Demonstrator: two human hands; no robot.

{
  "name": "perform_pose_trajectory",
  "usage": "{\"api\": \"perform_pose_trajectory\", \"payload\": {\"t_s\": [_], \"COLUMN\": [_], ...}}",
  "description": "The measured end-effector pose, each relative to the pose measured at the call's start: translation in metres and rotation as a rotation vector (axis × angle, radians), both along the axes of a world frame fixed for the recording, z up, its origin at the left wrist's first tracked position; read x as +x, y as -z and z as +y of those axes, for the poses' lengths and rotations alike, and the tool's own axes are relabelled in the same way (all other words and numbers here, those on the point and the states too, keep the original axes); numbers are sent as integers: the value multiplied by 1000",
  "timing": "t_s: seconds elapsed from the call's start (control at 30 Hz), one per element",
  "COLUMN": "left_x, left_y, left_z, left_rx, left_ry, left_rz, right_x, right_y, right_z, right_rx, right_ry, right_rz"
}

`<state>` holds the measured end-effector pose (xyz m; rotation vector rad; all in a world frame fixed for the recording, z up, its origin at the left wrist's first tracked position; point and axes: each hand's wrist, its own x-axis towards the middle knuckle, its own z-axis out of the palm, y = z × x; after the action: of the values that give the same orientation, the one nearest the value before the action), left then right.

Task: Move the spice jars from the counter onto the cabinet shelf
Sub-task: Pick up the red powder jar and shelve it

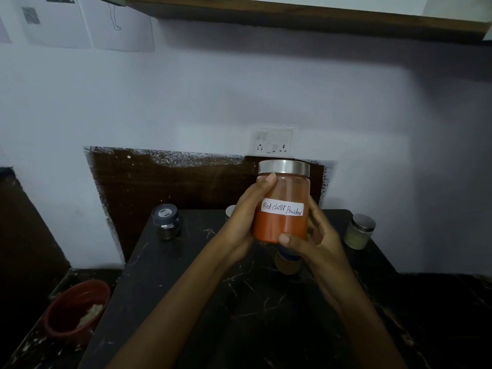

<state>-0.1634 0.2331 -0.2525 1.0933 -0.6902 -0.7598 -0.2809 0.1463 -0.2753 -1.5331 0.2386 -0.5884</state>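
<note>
I am holding the round glass chilli jar [282,206], steel-lidded and orange-filled, upright above the black marble counter [239,302], my left hand [245,217] and right hand [316,235] wrapping its sides.

We had the chilli jar [282,206] up over the counter [253,307], left hand [239,222] and right hand [320,239] either side. Small jar [165,222] sat back-left, second jar [359,231] far right, bowl [77,310] down left.
</note>
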Motion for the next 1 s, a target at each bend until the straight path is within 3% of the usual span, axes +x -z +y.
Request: {"api": "perform_pose_trajectory", "payload": {"t_s": [0.5,0.8,1.0], "left_x": [27,49,70], "left_y": [-16,-56,-104], "left_z": [30,27,19], "left_rx": [-40,-43,28], "left_ry": [19,-7,29], "left_rz": [-63,-196,-394], "right_x": [23,47,62], "right_y": [-24,-72,-113], "right_z": [26,32,14], "right_rx": [-46,-125,-166], "right_ry": [32,183,232], "right_rz": [-32,-72,-141]}}
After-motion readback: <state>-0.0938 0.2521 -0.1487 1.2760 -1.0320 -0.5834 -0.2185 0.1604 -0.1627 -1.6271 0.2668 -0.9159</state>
